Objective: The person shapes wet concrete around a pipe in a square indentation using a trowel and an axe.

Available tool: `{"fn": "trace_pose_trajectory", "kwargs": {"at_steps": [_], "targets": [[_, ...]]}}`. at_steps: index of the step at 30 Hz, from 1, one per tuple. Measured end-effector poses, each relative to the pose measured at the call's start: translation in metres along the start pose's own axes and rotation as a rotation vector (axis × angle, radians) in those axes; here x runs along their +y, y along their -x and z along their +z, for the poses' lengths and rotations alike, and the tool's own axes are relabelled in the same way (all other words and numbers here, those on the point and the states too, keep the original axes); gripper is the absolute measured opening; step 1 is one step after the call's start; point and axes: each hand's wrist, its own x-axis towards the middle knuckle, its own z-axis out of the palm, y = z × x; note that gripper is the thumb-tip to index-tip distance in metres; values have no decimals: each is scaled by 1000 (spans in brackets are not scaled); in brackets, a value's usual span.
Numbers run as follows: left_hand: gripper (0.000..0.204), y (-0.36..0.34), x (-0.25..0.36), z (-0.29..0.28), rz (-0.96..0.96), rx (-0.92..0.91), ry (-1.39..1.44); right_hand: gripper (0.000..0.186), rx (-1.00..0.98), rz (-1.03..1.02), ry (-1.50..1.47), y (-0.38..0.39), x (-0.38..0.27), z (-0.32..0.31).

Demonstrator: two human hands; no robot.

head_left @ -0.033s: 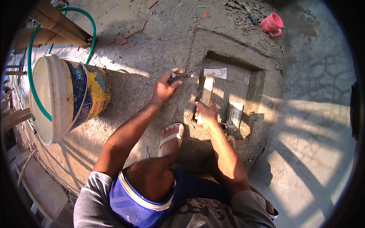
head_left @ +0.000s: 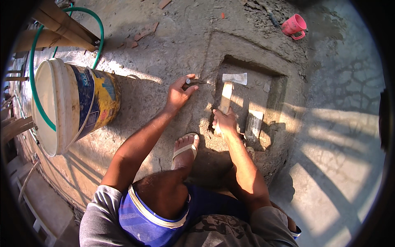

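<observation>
My right hand point(head_left: 226, 122) grips the wooden handle of a hatchet point(head_left: 234, 78), whose grey metal head widens towards the right. The head is over a rectangular pit point(head_left: 257, 88) in the rough cement. To the left of the pit, my left hand point(head_left: 179, 93) curls thumb and fingers around a thin metal chisel point(head_left: 189, 81). The chisel's round end faces the hatchet's side of the hand only in part; its dark shaft points right, towards the pit's edge. A gap separates chisel and hatchet head. Inside the pit, a pale block-like piece point(head_left: 254, 123) stands near my right wrist.
A large paint bucket point(head_left: 107, 96) is at the left, with a green hose point(head_left: 33, 88) looped across it. Bamboo poles point(head_left: 61, 31) stand behind. A pink mug point(head_left: 293, 25) rests at the far right. Broken red shards point(head_left: 144, 33) lie on the ground. My sandalled foot point(head_left: 185, 151) is beside the pit.
The hatchet and my right hand have shifted very slightly to the right. My left hand has hardly moved and stays around the chisel.
</observation>
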Motion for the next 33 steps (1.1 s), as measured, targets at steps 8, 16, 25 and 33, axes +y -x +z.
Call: {"fn": "trace_pose_trajectory", "kwargs": {"at_steps": [8, 16, 25, 33], "targets": [[18, -12, -23, 13, -514, 460, 466, 20, -36, -21, 23, -7, 12, -6], [12, -9, 17, 7, 18, 152, -52, 24, 30, -14, 30, 0, -9, -10], [16, -29, 30, 18, 203, -148, -338, 28, 115, -538, 98, 13, -40, -11], [11, -35, 26, 27, 266, -136, -335, 22, -40, -470, 213, 46, -115, -15]]}}
